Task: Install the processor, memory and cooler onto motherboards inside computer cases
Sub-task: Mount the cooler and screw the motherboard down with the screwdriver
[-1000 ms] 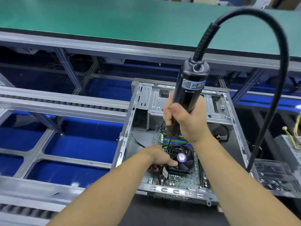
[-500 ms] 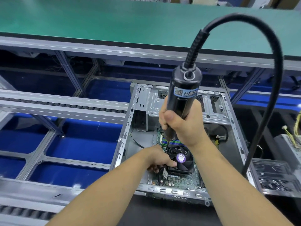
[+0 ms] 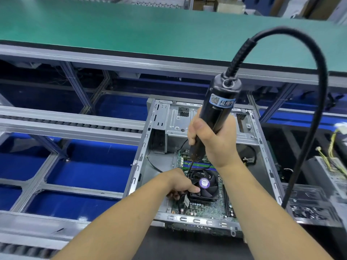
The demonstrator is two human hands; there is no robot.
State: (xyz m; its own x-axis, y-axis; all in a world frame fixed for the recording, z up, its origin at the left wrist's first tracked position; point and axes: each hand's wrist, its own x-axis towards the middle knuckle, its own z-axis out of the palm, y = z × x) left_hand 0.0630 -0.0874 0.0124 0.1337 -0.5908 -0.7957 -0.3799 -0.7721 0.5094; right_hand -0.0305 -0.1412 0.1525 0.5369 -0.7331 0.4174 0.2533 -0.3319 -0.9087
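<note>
Green matte bench (image 3: 131,29) behind ribbed-cabled cylindrical screwdriver (image 3: 218,109).

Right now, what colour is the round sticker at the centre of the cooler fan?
Purple with pale lettering, on the sticker at the black cooler fan hub; head view.

Nothing legible: blue-and-white label (image 3: 222,100) with a QR code and blurred characters on the black electric screwdriver (image 3: 218,107), right of centre; round purple sticker (image 3: 204,183) with unreadable print on the cooler fan (image 3: 205,185), lower centre.
</note>
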